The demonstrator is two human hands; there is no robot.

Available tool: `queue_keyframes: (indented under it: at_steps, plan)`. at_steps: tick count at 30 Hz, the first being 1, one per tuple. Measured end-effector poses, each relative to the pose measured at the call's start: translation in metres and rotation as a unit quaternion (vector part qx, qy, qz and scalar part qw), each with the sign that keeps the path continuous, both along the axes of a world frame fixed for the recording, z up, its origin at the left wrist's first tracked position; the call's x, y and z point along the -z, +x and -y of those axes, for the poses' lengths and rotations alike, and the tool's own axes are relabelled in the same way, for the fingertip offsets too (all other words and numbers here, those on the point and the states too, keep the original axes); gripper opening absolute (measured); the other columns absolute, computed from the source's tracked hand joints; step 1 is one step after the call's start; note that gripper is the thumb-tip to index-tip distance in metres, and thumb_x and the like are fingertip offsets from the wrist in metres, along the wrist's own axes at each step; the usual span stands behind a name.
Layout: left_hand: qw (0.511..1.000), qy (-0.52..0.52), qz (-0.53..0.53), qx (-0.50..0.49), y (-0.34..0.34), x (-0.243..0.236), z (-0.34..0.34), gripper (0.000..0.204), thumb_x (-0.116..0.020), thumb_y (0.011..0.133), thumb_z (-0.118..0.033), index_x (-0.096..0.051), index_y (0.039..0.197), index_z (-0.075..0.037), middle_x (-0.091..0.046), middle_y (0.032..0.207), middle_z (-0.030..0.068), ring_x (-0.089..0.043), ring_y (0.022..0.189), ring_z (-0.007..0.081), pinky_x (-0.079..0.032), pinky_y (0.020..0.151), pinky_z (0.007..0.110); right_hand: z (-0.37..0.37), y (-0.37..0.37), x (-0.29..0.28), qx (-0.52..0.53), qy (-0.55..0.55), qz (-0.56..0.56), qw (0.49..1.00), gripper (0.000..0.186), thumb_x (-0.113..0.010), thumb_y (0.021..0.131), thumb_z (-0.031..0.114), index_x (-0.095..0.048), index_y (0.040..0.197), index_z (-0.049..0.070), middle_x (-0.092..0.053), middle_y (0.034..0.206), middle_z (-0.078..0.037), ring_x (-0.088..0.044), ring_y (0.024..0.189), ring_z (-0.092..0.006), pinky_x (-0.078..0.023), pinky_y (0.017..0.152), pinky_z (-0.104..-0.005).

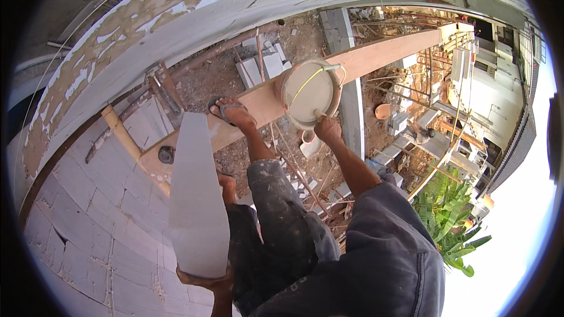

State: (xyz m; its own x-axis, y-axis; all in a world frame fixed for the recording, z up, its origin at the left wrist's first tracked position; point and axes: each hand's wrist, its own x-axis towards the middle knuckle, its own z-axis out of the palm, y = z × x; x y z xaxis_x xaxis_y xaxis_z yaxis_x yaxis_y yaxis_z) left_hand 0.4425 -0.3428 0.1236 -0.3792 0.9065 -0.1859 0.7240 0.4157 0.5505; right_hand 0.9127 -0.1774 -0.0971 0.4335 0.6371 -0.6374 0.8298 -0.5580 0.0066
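Note:
My left hand [205, 279] grips the lower end of a long pale grey block [197, 194], which is held lengthwise beside my legs. My right hand [328, 129] is closed on a short pale handle [318, 114] that dips into a bucket [308, 91] of creamy grey mix; the tool's end is hidden in it. The bucket has a yellow loop handle and rests on a long wooden plank [382, 58]. My sandaled foot [232, 111] stands on that plank beside the bucket, and a small dark round object [166, 154] lies farther left on it.
Below the plank is rubble ground [302, 38] with stacked blocks [258, 64], bamboo poles and an orange container [383, 111]. A block wall [88, 211] is at lower left, a patchily rendered ledge [147, 17] above. Scaffolding, a small distant figure [423, 136] and leafy plants [446, 217] are at right.

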Motion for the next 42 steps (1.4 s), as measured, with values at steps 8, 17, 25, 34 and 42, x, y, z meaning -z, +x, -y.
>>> queue_keyframes:
  at_steps: [8, 17, 25, 34, 42]
  plan:
    - [0.975, 0.000, -0.203, 0.088, 0.018, 0.027, -0.020, 0.103, -0.071, 0.074, -0.046, -0.012, 0.142, 0.005, -0.027, 0.131, 0.0264, -0.033, 0.125, 0.0430, -0.033, 0.095, 0.058, -0.008, 0.042, 0.065, 0.055, -0.058, 0.012, 0.997, 0.066, -0.067, 0.081, 0.039, -0.050, 0.130, -0.003, -0.063, 0.120, -0.022, -0.062, 0.113, -0.0349, -0.047, 0.097, -0.0432]
    - [0.965, -0.030, -0.217, 0.146, -0.010, 0.005, -0.002, 0.109, -0.066, 0.077, -0.057, -0.008, 0.146, 0.004, -0.023, 0.139, 0.0291, -0.029, 0.132, 0.0450, -0.030, 0.101, 0.060, -0.071, 0.008, 0.009, -0.026, -0.175, 0.035, 0.984, 0.052, -0.054, 0.089, 0.050, -0.069, 0.107, 0.003, -0.069, 0.110, -0.020, -0.067, 0.104, -0.0346, -0.052, 0.089, -0.0453]
    - [0.955, -0.024, -0.254, 0.152, -0.019, -0.007, 0.016, 0.114, -0.061, 0.079, -0.067, -0.004, 0.149, 0.004, -0.019, 0.146, 0.0315, -0.027, 0.136, 0.0469, -0.028, 0.106, 0.062, -0.004, 0.007, -0.085, 0.046, -0.104, 0.077, 0.991, 0.054, -0.051, 0.090, 0.047, -0.064, 0.105, -0.003, -0.068, 0.099, -0.028, -0.066, 0.099, -0.0410, -0.050, 0.089, -0.0494]
    - [0.966, 0.009, -0.219, 0.141, -0.032, 0.009, 0.023, 0.122, -0.058, 0.078, -0.073, -0.001, 0.148, 0.009, -0.020, 0.143, 0.0352, -0.024, 0.136, 0.0510, -0.029, 0.101, 0.066, 0.086, 0.031, 0.082, 0.268, 0.036, -0.114, 0.956, 0.062, -0.051, 0.091, 0.060, -0.064, 0.084, 0.000, -0.062, 0.069, -0.011, -0.060, 0.056, -0.0204, -0.046, 0.050, -0.0352]
    - [0.973, 0.024, -0.195, 0.122, -0.022, 0.007, 0.018, 0.119, -0.057, 0.077, -0.077, 0.000, 0.153, -0.007, -0.015, 0.146, 0.0355, -0.028, 0.133, 0.0519, -0.030, 0.099, 0.068, 0.124, 0.022, 0.015, 0.458, 0.047, -0.235, 0.856, 0.036, -0.071, 0.080, 0.033, -0.067, 0.093, 0.000, -0.060, 0.074, -0.004, -0.057, 0.061, -0.0148, -0.046, 0.053, -0.0310]
